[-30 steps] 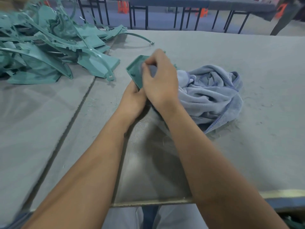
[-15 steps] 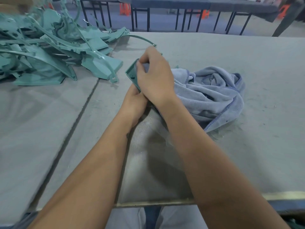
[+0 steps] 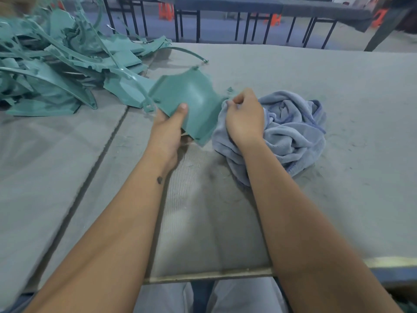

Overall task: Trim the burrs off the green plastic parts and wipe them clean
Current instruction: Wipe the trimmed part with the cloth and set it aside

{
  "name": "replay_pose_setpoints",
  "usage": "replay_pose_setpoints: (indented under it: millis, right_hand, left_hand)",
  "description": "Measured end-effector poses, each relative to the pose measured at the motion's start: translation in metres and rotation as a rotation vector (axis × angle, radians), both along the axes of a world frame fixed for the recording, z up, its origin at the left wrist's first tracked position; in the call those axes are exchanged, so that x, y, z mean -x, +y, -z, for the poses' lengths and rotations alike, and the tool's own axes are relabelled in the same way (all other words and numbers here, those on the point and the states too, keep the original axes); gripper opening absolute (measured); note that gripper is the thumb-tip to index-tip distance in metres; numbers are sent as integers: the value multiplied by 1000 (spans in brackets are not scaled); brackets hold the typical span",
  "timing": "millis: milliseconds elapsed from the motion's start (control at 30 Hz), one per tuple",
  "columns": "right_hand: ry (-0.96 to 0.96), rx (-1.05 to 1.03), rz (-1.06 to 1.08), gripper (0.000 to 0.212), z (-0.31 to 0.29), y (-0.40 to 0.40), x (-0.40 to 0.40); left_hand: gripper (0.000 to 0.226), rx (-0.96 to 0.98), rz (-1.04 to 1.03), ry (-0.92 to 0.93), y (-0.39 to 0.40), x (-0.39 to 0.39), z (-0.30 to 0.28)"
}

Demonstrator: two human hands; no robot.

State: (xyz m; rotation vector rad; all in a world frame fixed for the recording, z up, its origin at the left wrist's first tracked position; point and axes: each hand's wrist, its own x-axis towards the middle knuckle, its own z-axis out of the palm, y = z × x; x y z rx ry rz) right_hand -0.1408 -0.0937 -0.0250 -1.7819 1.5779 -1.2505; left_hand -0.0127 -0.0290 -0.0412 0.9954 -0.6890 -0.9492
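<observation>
I see my left hand (image 3: 168, 129) gripping the green part (image 3: 191, 100) by its near edge, thumb on top, tilted above the table (image 3: 338, 199); my right hand (image 3: 244, 118), just right of the part, pinches the blue cloth (image 3: 291, 132) bunched on the table; beyond and left of the part lies the pile (image 3: 56, 75) of green parts.

The green plastic part (image 3: 191, 98) you hold looks smooth with a dull satin sheen, like the pile of green plastic parts (image 3: 56, 71). Your cloth (image 3: 291, 132) is soft, ribbed blue-grey terry; the table (image 3: 338, 86) is covered in matt, felt-like grey fabric.
</observation>
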Motion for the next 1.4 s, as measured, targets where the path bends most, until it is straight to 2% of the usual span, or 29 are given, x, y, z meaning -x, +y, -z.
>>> replay_pose_setpoints:
  millis: [100, 167, 233, 333, 400, 500, 533, 633, 833, 933, 1000, 1100, 1200, 1300, 1400]
  right_hand:
    - [-208, 6, 43, 8, 0, 2, 5]
    - [-407, -14, 71, 8, -5, 3, 10]
    - [-640, -58, 59, 8, -8, 3, 16]
    - [-895, -114, -35, 3, -11, 4, 23]
    - [-943, -88, 1, 9, -12, 5, 27]
    - [-1023, 1, 109, 12, -12, 3, 31]
    - [-958, 39, 148, 13, -13, 3, 32]
    - [-577, 166, 187, 22, -14, 8, 28]
    - [-282, 239, -282, 19, -20, 29, 24]
    - [-12, 154, -397, 20, -18, 26, 25]
    - [174, 73, -409, 19, -14, 24, 26]
    - [423, 13, -317, 31, -10, 18, 27]
    - [582, 11, -177, 14, -13, 12, 26]
    - [578, 74, -91, 20, -16, 12, 28]
    - [262, 13, -136, 17, -17, 12, 31]
  left_hand:
    - [22, 7, -83, 173, 0, -13, -4]
    - [34, 23, -97, 293, 1, -18, -6]
    - [37, 30, -112, 358, 2, -20, -7]
    - [31, 39, -115, 315, 2, -18, -7]
    - [23, 35, -111, 233, 4, -16, -7]
    - [21, 41, -121, 205, 5, -16, -7]
    - [21, 43, -127, 208, 5, -17, -7]
    - [17, 30, -154, 209, 5, -19, -7]
    - [12, 29, -270, 166, 5, -18, -7]
    - [17, 65, -344, 191, 8, -19, -10]
    - [14, 118, -358, 243, 9, -21, -12]
    - [14, 219, -309, 352, 11, -24, -14]
    - [15, 232, -292, 354, 11, -26, -13]
    - [17, 155, -314, 257, 11, -22, -14]
    - [14, 108, -310, 202, 10, -19, -13]
